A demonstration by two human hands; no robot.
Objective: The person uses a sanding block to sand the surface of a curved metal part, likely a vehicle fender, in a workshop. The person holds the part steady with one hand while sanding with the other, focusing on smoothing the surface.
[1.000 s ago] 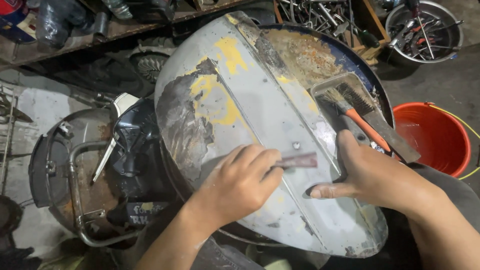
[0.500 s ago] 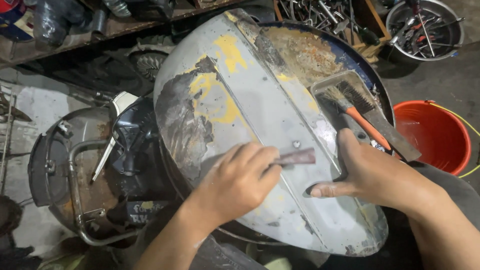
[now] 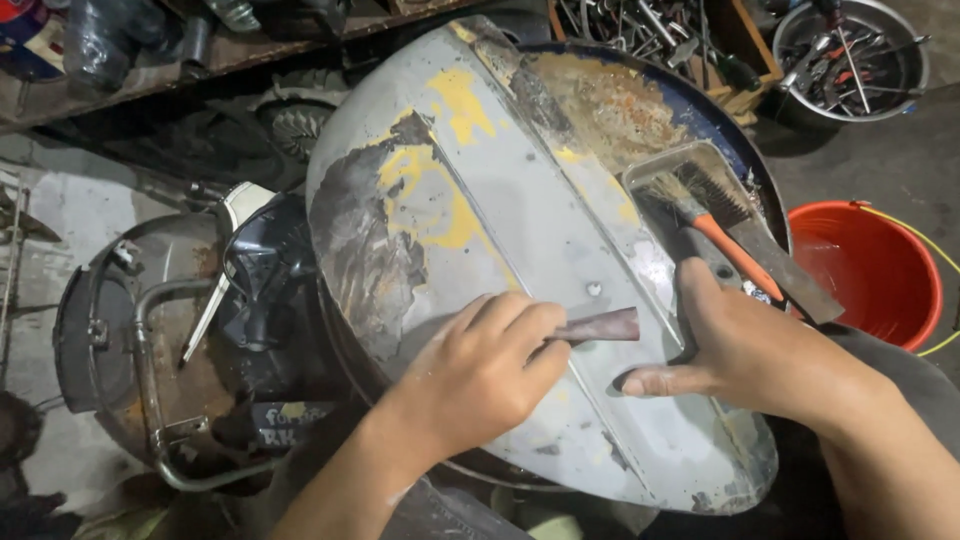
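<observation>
A curved grey metal body panel (image 3: 520,190) with yellow and rusty patches lies across a round drum top. My left hand (image 3: 480,375) presses a small reddish-brown strip of sandpaper (image 3: 603,326) flat on the panel's lower middle, beside a raised ridge. My right hand (image 3: 745,345) grips the panel's right edge, thumb on top and fingers wrapped under. Just beyond my right hand rest a wire brush with an orange handle (image 3: 715,225) and a flat metal scraper (image 3: 780,265).
An orange bucket (image 3: 865,270) stands at the right. A metal bowl of hand tools (image 3: 850,55) and a wooden box of wrenches (image 3: 650,30) sit at the back. A dark scooter part with a chrome rail (image 3: 200,340) lies at the left.
My left hand has slid the sandpaper strip slightly down and right along the panel. My right hand has stayed on the edge.
</observation>
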